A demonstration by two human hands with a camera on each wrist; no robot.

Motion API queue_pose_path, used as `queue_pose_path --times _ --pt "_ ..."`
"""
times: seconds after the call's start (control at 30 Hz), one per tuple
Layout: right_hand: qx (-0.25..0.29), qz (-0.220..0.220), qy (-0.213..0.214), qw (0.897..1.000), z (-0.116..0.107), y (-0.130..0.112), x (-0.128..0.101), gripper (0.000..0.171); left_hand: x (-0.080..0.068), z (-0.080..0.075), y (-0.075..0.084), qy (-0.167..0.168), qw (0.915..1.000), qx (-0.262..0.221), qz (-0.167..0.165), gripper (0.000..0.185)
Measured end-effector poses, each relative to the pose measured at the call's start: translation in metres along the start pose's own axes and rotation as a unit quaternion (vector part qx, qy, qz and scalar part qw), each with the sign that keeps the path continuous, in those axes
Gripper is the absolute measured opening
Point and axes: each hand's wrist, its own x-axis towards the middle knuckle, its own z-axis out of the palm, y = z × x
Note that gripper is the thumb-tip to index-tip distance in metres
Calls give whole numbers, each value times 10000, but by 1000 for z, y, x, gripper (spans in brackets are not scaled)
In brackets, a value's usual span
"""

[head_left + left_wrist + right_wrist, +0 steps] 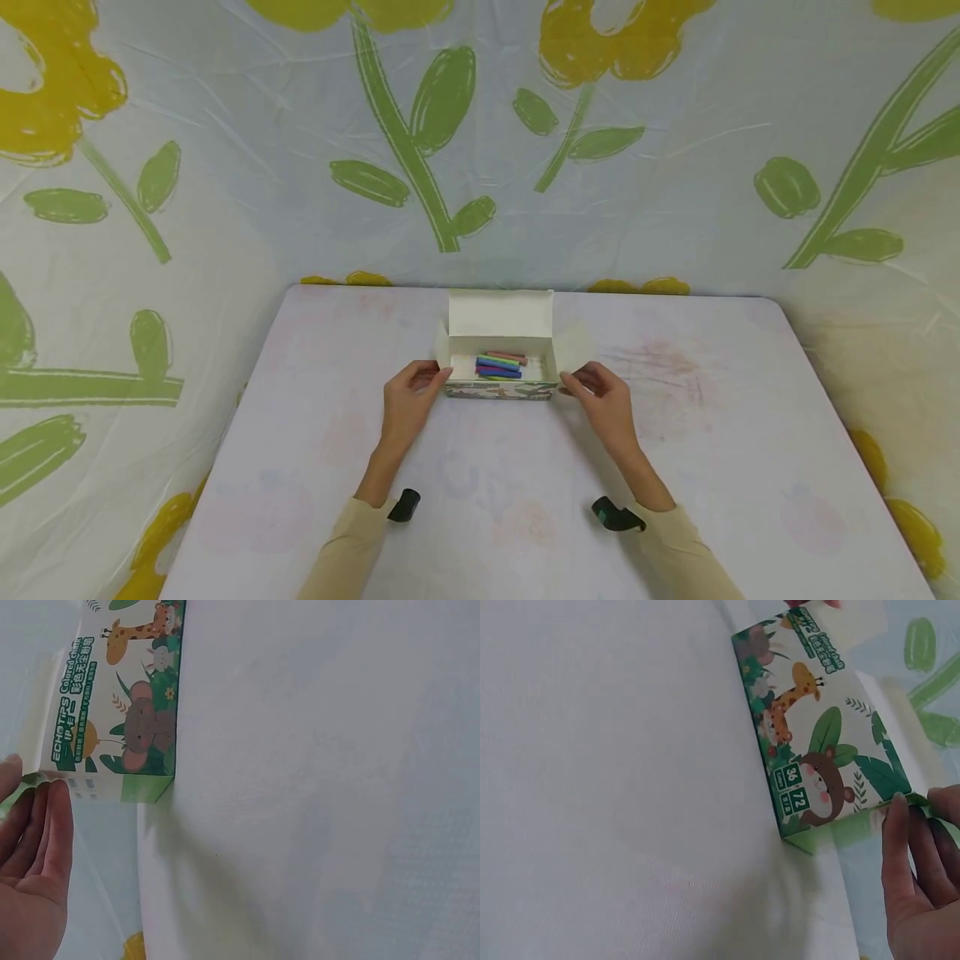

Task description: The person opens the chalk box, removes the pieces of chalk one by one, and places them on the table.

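Our left hand [408,402] and right hand [607,405] pinch side flaps [573,345] of the box [500,391]. Chalks [498,367] lie inside, the lid [500,314] unclosed.

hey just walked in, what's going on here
A person is at a table with both hands on an open chalk box. The left hand pinches the left side flap and the right hand pinches the right side flap, each near the box's front corner. The lid is open at the far side, and a small bunch of coloured sticks lies inside; neither hand is touching them.
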Motion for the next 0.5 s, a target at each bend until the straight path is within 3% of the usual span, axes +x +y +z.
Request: queue_pose_path --times 0.13,0.5 --pt "545 481 9 9974 -1 1 -2 27 -2 -2 1 27 9997 -155 -179 15" --pt "1053 1703 292 9793 1 0 -3 25 -2 -3 -5 10 9964 -455 -720 19"
